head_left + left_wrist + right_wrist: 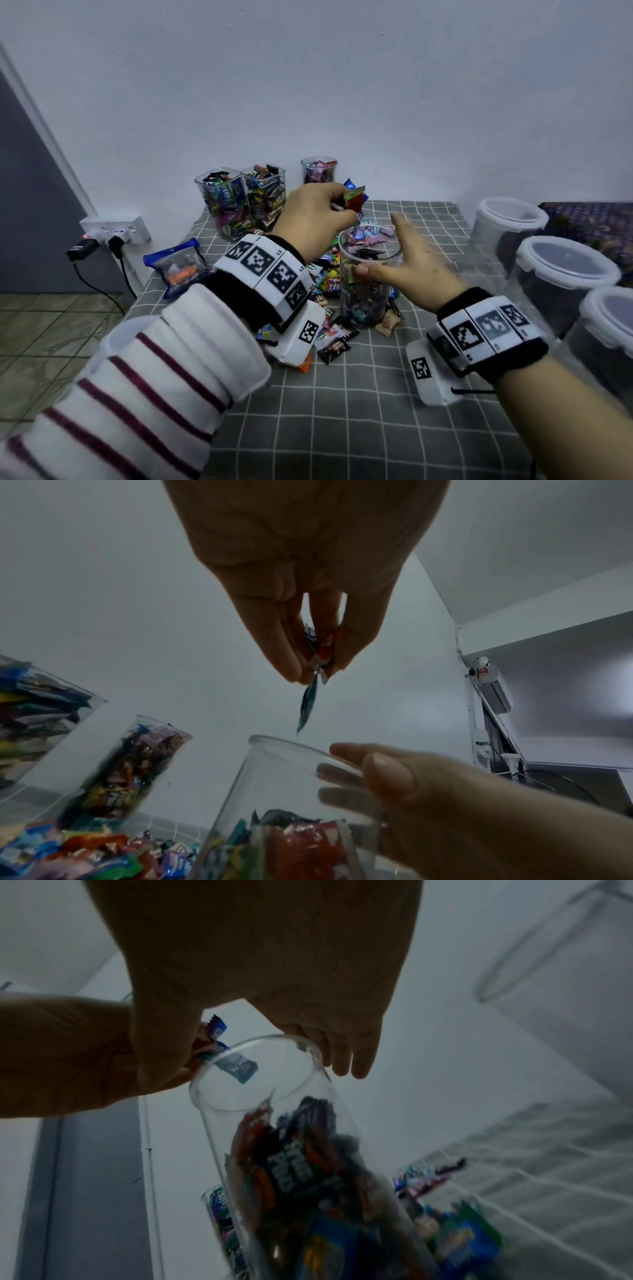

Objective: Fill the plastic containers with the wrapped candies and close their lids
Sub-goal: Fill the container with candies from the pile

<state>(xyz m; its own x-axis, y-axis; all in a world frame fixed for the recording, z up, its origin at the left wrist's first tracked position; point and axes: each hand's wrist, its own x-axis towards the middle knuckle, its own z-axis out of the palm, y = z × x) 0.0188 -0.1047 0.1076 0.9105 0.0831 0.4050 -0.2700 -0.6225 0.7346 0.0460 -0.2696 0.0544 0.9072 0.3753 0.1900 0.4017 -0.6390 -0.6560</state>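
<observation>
Grey checked cloth (342,411) covered the table against a plain white wall. Left hand (313,219) pinched a small bunch of wrapped candies (354,200) between thumb and fingertips, directly above the open mouth of the clear container (368,274). In the left wrist view one blue wrapper (306,707) dangled down from the pinch, its tip just over the container rim (274,741). Right hand (411,263) steadied that container, thumb on the near wall and fingers curled round the far side near the rim. Container stood upright on the cloth, long axis vertical, partly filled, no lid on. Key relation: candies sat straight above the opening, so the drop looked like a plain release downward; left hand nearer the mouth, right hand only bracing. Loose candy pile (329,329) lay around the container base. Three filled containers (246,202) stood at the back, still unlidded. Lidded empty containers (565,270) waited at the right edge.
</observation>
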